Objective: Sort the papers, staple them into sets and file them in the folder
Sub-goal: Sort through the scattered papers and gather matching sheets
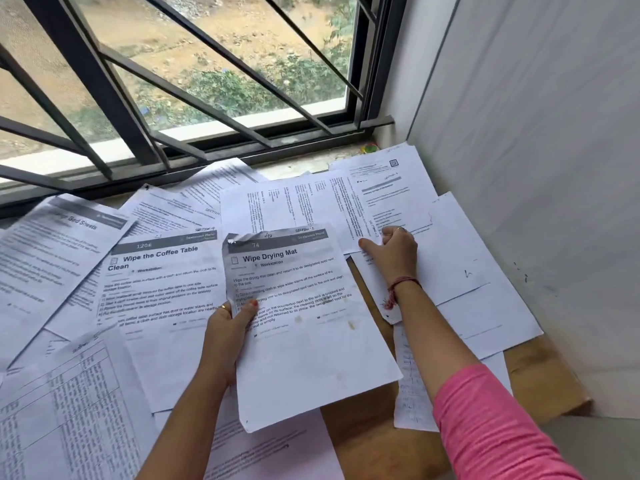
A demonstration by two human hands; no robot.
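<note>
Left hand (228,327) pinches the Wipe Drying Mat sheet (298,317) mid-table; right hand (398,245), fingers curled, index pressing papers (398,199) toward the table's far right corner.

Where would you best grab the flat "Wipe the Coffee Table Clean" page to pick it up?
Probably by its left edge, coming from the left. The Coffee Table sheet lies flat, its right side tucked under the Wipe Drying Mat sheet that the left hand holds; the left margin lies on top of neighbouring papers, free to pinch.
</note>
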